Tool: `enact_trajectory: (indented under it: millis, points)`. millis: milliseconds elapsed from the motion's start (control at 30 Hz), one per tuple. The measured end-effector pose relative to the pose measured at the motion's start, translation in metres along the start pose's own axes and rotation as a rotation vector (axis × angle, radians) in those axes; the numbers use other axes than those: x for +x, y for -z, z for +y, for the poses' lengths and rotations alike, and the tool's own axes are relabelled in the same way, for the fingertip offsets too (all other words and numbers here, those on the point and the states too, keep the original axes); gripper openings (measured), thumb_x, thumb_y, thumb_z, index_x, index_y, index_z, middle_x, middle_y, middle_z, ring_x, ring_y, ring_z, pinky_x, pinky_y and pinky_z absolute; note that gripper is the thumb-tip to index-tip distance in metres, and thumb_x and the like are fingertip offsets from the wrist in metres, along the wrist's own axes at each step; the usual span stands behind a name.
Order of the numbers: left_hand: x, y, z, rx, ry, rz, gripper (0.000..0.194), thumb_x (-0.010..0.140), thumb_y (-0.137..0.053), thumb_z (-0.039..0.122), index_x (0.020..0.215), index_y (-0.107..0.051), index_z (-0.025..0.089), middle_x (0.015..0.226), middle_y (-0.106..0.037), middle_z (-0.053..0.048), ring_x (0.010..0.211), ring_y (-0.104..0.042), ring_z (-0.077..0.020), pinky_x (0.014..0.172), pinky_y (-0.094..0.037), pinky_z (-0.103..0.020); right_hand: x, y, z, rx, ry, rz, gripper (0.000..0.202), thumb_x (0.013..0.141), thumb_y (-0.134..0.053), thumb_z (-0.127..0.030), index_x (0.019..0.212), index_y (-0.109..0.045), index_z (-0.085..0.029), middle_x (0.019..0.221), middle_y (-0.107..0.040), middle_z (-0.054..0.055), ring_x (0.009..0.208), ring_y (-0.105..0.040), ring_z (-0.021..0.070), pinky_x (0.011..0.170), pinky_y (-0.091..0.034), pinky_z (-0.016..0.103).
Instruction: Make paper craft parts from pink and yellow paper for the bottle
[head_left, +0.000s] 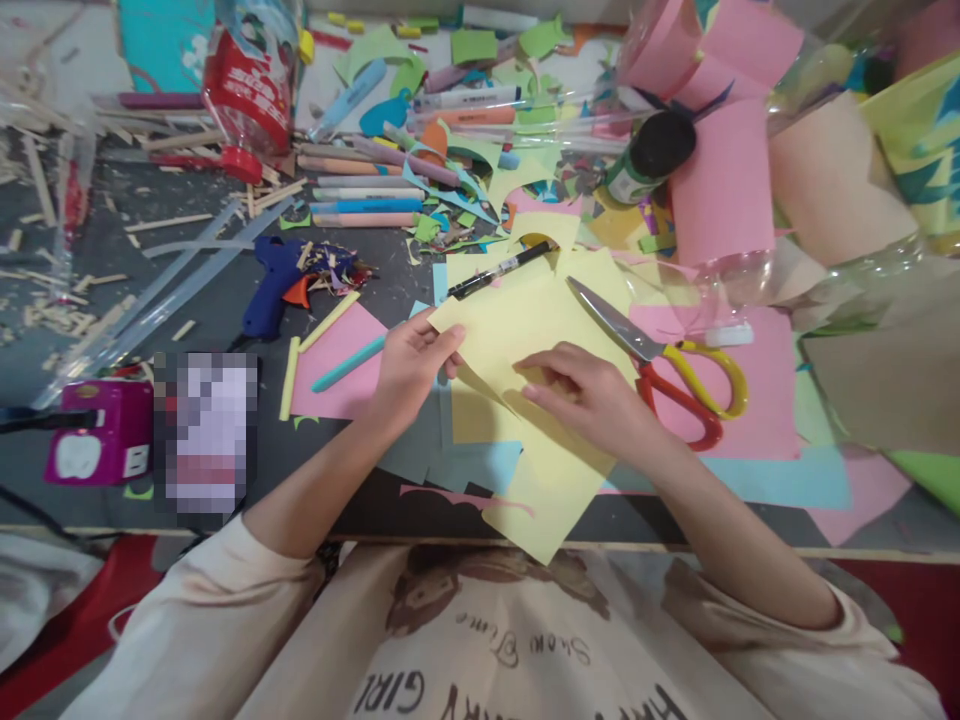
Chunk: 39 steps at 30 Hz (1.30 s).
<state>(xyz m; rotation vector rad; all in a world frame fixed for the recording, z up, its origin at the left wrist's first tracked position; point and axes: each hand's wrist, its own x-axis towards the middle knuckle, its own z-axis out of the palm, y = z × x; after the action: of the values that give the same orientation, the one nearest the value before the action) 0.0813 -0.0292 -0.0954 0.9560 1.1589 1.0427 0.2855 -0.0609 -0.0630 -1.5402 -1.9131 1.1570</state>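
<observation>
My left hand (414,368) pinches the left edge of a pale yellow paper sheet (547,315) between thumb and fingers. Over the same sheet, my right hand (589,395) has its thumb and forefinger apart; whether the fingertips touch the paper I cannot tell. A black marker (501,270) lies across the sheet's upper left part. Scissors (645,345) with one yellow and one red handle lie to the right, blades partly spread. Another yellow sheet (559,500) is underneath, reaching the table's front edge. Left of my left hand lies a pink paper piece (352,390) with yellow strips and a teal stick (349,363).
A blue glue gun (274,285), a purple box (97,432) and a blurred-out phone (208,430) are on the left. Several markers (367,206) and paper scraps cover the back, beside a red-labelled bottle (247,90). Pink-wrapped bottles (724,180) and a black-lidded jar (651,155) stand right.
</observation>
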Motion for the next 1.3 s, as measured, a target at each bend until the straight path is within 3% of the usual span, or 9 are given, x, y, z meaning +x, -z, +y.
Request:
enact_trajectory:
  millis: [167, 333, 467, 600, 767, 900, 1033, 1167, 1300]
  points:
    - [0.003, 0.004, -0.003, -0.035, -0.059, -0.029, 0.025, 0.075, -0.074, 0.039, 0.085, -0.062, 0.019, 0.061, -0.058, 0.005, 0.047, -0.051, -0.0067, 0.049, -0.042, -0.02, 0.027, -0.026, -0.006, 0.403, -0.097, -0.243, 0.046, 0.085, -0.061, -0.038, 0.055, -0.029, -0.023, 0.05, -0.025, -0.011, 0.046, -0.024, 0.0043, 0.046, -0.023, 0.023]
    - [0.003, 0.006, -0.003, 0.132, -0.123, -0.127, 0.029, 0.082, -0.064, 0.047, 0.095, -0.065, 0.02, 0.079, -0.066, -0.002, 0.068, -0.062, -0.0121, 0.065, -0.051, -0.024, 0.04, -0.036, 0.007, 0.895, -0.155, 0.121, 0.044, 0.076, -0.071, -0.053, 0.066, -0.041, -0.024, 0.045, -0.051, -0.009, 0.035, -0.041, 0.0058, 0.038, -0.034, 0.021]
    - [0.0, 0.006, -0.003, 0.412, -0.22, -0.124, 0.027, 0.081, -0.066, 0.044, 0.097, -0.066, 0.022, 0.098, -0.069, -0.005, 0.092, -0.064, -0.0177, 0.083, -0.052, -0.028, 0.045, -0.036, 0.014, 0.958, -0.112, 0.394, 0.042, 0.071, -0.076, -0.053, 0.073, -0.045, -0.025, 0.053, -0.062, -0.007, 0.039, -0.054, 0.0088, 0.038, -0.043, 0.021]
    - [0.002, 0.011, -0.009, 0.489, -0.282, -0.018, 0.028, 0.084, -0.064, 0.044, 0.101, -0.067, 0.022, 0.095, -0.068, -0.005, 0.088, -0.063, -0.0174, 0.07, -0.049, -0.024, 0.044, -0.035, 0.015, 0.932, -0.087, 0.499, 0.047, 0.071, -0.073, -0.059, 0.067, -0.04, -0.025, 0.054, -0.062, -0.007, 0.039, -0.054, 0.0093, 0.038, -0.044, 0.022]
    - [0.004, 0.013, -0.01, 0.467, -0.299, -0.018, 0.019, 0.087, -0.061, 0.038, 0.093, -0.071, 0.022, 0.092, -0.071, -0.005, 0.075, -0.061, -0.015, 0.061, -0.045, -0.024, 0.039, -0.035, 0.018, 0.886, -0.049, 0.286, 0.054, 0.071, -0.064, -0.072, 0.057, -0.043, -0.024, 0.044, -0.045, -0.006, 0.037, -0.04, 0.0078, 0.035, -0.033, 0.024]
    - [0.001, 0.009, -0.005, 0.467, -0.301, -0.057, 0.018, 0.086, -0.062, 0.037, 0.089, -0.072, 0.022, 0.09, -0.071, -0.005, 0.076, -0.062, -0.0156, 0.063, -0.047, -0.024, 0.034, -0.035, 0.019, 0.786, 0.008, 0.085, 0.049, 0.079, -0.062, -0.066, 0.061, -0.05, -0.022, 0.054, -0.046, -0.005, 0.05, -0.046, 0.0093, 0.05, -0.041, 0.025]
    - [0.002, 0.009, -0.006, 0.345, -0.317, -0.033, 0.021, 0.081, -0.067, 0.041, 0.09, -0.07, 0.021, 0.084, -0.068, -0.004, 0.077, -0.062, -0.0154, 0.067, -0.049, -0.024, 0.032, -0.035, 0.015, 0.671, -0.028, 0.08, 0.045, 0.079, -0.063, -0.062, 0.061, -0.051, -0.022, 0.057, -0.05, -0.004, 0.058, -0.051, 0.0115, 0.062, -0.048, 0.028]
    - [0.01, 0.008, -0.004, 0.026, -0.127, 0.019, 0.026, 0.081, -0.064, 0.048, 0.089, -0.065, 0.023, 0.068, -0.059, 0.0, 0.058, -0.054, -0.0119, 0.056, -0.047, -0.024, 0.032, -0.034, 0.014, 0.631, -0.088, 0.096, 0.045, 0.082, -0.059, -0.059, 0.058, -0.052, -0.022, 0.055, -0.047, -0.003, 0.057, -0.05, 0.0124, 0.061, -0.047, 0.028]
    - [0.014, 0.005, -0.001, -0.172, 0.081, -0.141, 0.029, 0.067, -0.077, 0.038, 0.089, -0.062, 0.024, 0.069, -0.059, 0.003, 0.053, -0.053, -0.0091, 0.053, -0.048, -0.022, 0.033, -0.035, 0.017, 0.617, -0.08, 0.048, 0.052, 0.089, -0.05, -0.061, 0.054, -0.048, -0.022, 0.052, -0.043, -0.003, 0.052, -0.047, 0.0116, 0.057, -0.044, 0.028]
